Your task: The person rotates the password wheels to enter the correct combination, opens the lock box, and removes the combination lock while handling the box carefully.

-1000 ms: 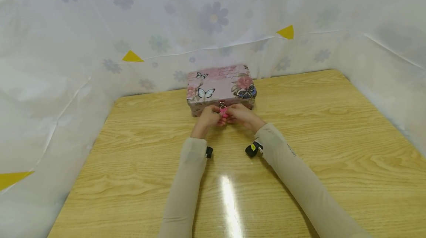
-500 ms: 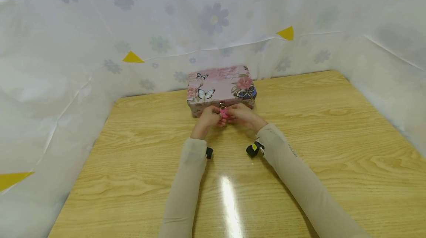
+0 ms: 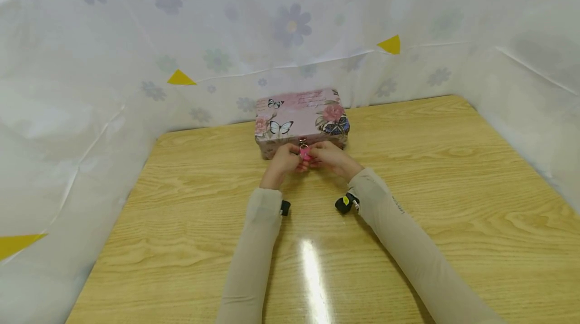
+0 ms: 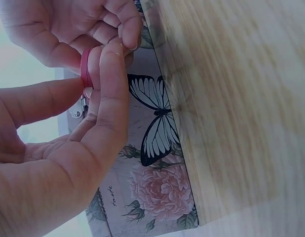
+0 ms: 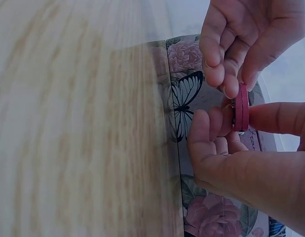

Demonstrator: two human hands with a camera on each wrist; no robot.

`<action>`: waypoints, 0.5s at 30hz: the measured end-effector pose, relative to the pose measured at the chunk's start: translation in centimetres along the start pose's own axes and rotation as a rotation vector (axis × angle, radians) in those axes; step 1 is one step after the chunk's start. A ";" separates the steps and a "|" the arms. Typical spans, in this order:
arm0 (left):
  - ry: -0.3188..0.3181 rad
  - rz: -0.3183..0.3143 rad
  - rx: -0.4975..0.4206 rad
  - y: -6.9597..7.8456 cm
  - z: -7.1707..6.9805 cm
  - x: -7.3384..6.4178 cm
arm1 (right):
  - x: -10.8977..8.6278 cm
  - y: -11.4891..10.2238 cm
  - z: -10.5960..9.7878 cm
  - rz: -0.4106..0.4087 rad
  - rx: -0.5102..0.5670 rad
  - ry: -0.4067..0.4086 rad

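A pink padlock (image 3: 305, 153) with a silver shackle hangs at the metal clasp (image 3: 302, 141) of a pink box (image 3: 301, 112) printed with butterflies and roses. From the left side, my left hand (image 3: 284, 158) pinches the padlock between thumb and fingers. My right hand (image 3: 333, 155) pinches it from the other side, its thumb against the flat face. Seen edge-on in the right wrist view, the padlock (image 5: 242, 108) has small metallic parts along one side, partly covered by fingers. The box lid is down. Whether the shackle is locked, I cannot tell.
The box stands near the back edge of a wood-grain table (image 3: 190, 203). White floral sheeting (image 3: 290, 26) hangs behind and at both sides, with yellow triangles on it. Black camera straps (image 3: 346, 203) sit at both wrists.
Both hands stay at the padlock with almost no movement. The padlock's body tilts slightly between the fingers; the box stays in place.
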State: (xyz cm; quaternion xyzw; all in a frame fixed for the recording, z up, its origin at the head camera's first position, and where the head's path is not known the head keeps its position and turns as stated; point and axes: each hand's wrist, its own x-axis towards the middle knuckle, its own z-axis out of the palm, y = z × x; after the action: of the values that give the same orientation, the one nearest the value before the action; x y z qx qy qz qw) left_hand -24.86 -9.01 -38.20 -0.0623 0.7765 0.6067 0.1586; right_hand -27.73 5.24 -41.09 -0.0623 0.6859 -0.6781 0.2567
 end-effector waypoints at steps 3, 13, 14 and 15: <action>-0.001 -0.008 0.002 0.0 0.0 0.0 | 0.1 0.1 0.0 0.002 0.000 0.003; 0.003 -0.011 -0.010 0.1 0.1 0.0 | -0.1 0.0 0.1 -0.017 -0.014 0.008; 0.005 -0.013 -0.007 0.1 0.1 0.0 | -0.1 0.0 0.0 -0.019 -0.016 0.011; 0.007 -0.015 -0.005 0.1 0.1 0.0 | -0.1 0.0 0.1 -0.019 -0.016 0.015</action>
State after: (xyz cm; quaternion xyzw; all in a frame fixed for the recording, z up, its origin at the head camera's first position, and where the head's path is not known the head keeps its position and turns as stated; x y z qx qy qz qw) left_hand -24.88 -8.88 -38.11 -0.0708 0.7750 0.6071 0.1603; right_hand -27.66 5.21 -41.09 -0.0658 0.6925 -0.6754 0.2448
